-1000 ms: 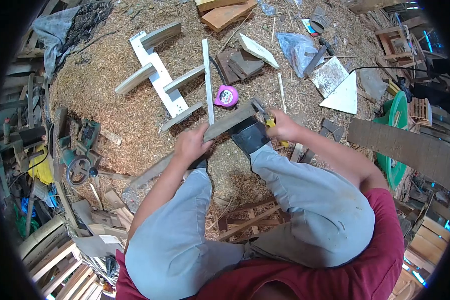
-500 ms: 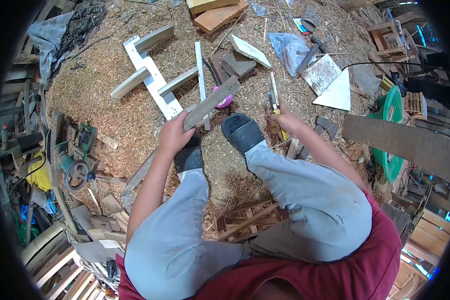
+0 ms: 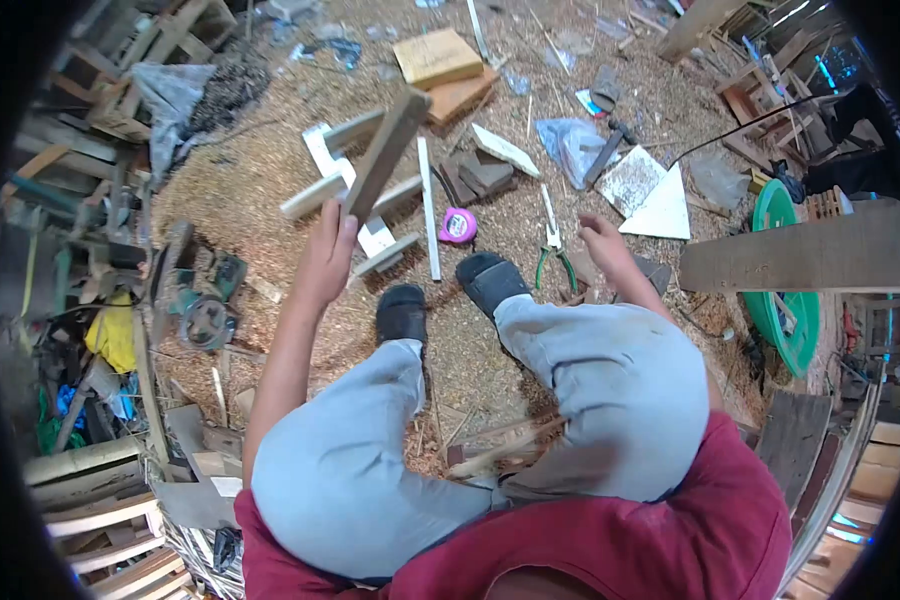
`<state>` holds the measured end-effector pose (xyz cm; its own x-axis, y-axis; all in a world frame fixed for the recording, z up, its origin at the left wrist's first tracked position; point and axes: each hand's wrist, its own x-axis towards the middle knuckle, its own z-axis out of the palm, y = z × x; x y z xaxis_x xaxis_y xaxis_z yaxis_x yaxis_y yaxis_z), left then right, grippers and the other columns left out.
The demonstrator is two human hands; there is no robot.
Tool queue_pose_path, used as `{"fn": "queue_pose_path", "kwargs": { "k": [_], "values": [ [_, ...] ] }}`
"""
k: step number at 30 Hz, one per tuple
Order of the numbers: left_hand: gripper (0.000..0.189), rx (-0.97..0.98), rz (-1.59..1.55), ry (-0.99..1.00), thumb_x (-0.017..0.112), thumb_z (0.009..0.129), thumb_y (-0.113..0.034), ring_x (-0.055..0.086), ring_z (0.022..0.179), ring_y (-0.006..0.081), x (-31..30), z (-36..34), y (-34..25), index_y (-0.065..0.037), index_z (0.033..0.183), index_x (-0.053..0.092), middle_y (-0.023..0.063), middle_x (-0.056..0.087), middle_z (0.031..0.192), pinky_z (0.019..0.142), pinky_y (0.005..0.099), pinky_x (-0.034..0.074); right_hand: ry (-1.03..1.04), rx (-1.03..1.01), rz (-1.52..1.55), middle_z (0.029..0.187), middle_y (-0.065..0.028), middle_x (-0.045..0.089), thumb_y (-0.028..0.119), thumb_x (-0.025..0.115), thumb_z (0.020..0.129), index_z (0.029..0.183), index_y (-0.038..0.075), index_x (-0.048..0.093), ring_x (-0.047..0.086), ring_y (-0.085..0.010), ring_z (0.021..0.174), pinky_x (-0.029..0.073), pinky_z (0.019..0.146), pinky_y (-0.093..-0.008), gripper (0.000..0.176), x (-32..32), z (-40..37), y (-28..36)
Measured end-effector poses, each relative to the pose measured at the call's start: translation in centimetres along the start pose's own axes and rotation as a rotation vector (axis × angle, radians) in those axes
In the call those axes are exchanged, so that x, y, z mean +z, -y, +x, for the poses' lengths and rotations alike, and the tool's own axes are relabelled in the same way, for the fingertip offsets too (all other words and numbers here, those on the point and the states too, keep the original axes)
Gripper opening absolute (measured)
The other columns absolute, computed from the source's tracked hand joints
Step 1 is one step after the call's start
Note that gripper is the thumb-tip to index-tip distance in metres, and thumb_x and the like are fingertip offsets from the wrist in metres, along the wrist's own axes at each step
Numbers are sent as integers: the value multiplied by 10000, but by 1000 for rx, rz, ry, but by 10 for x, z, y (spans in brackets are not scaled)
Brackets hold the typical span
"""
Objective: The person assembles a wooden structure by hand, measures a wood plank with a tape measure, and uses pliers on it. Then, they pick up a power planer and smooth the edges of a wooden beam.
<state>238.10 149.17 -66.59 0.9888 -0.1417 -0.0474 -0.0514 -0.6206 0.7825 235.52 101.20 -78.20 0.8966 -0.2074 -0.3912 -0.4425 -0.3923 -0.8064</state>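
My left hand (image 3: 328,250) grips the lower end of a grey-brown wooden board (image 3: 388,150), which slants up and to the right. Behind that board, on the sawdust, lies a white plank frame (image 3: 375,238) with crosspieces. My right hand (image 3: 608,250) has its fingers apart and holds nothing. Pliers with green handles (image 3: 553,250) are on the ground just left of it. Between my hands are a pink tape measure (image 3: 458,225) and a thin white strip (image 3: 428,205).
Wood blocks (image 3: 438,60), a plastic bag (image 3: 570,148), a hammer (image 3: 610,150) and white boards (image 3: 658,205) lie ahead. A wide plank (image 3: 800,250) crosses a green basin (image 3: 785,335) at the right. At the left stands a machine with a handwheel (image 3: 203,320).
My left hand has raised and turned the board more upright. The yellow-handled tool has left my right hand, which is now open. The view has shifted.
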Motion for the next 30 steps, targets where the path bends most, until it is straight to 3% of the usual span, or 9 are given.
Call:
{"fn": "queue_pose_path", "kwargs": {
  "k": [6,8,15,18,21,24,26,28,30],
  "values": [
    [245,333,-336,-375,417,1115,-332,566,720,155,-131,4,-103,-91,1140,453,52,538,833,664,345,484,76,-383,243,1260,-126,689,182,555,980,1335,1,622,633,-194,1174,483,999,-361,403,-80,-146,186],
    [296,479,-433,-462,387,1114,-368,546,753,155,-178,-17,-143,-99,1210,467,38,550,887,719,306,497,112,-520,265,1251,-124,694,157,540,993,1334,-3,620,643,-200,1171,483,1006,-349,385,-103,-206,230],
    [373,678,-993,-664,246,1053,-331,553,879,296,-261,-132,-276,-60,1231,431,152,546,996,839,478,494,333,-907,63,1260,-128,695,116,544,1036,1363,-10,590,639,-207,1211,470,1069,-375,353,-109,-361,312],
    [361,718,-1173,-599,240,1055,-336,538,861,284,-257,-151,-301,-66,1198,432,139,547,983,835,461,484,248,-1088,-139,1272,-149,687,226,611,1036,1392,-6,566,629,-226,1225,467,1071,-368,428,-76,-356,330],
    [372,672,-1243,-585,225,1092,-348,526,855,276,-242,-144,-311,-52,1143,445,127,546,967,829,451,480,-135,-1314,-417,1233,-218,683,344,704,971,1362,-11,582,674,-293,1158,520,987,-398,542,-29,-314,330],
    [488,538,-1332,-567,213,1129,-412,548,858,279,-217,-133,-306,-10,1214,476,143,585,991,834,437,494,364,-760,-235,1125,-147,714,362,759,955,1361,-18,571,696,-238,1031,547,898,-367,588,-2,-329,329],
    [530,440,-1343,-575,202,1134,-446,599,878,290,-200,-134,-298,-8,1237,482,169,627,1011,864,419,520,602,-535,-15,948,-82,694,352,785,938,1295,-11,603,682,-165,787,544,687,-322,541,10,-330,320],
    [613,309,-1253,-625,206,1127,-500,634,1022,301,-176,-126,-270,5,1326,490,176,645,1157,979,434,499,483,-685,37,930,-152,718,400,800,901,1191,0,647,694,-243,860,544,789,-392,518,30,-311,294],
    [652,95,-1199,-759,239,1119,-521,631,1110,296,-137,-104,-220,19,1373,502,159,634,1246,1032,432,477,682,-250,79,968,-159,715,364,817,891,1240,4,624,694,-256,943,536,847,-400,537,25,-296,297]
  ]
}}
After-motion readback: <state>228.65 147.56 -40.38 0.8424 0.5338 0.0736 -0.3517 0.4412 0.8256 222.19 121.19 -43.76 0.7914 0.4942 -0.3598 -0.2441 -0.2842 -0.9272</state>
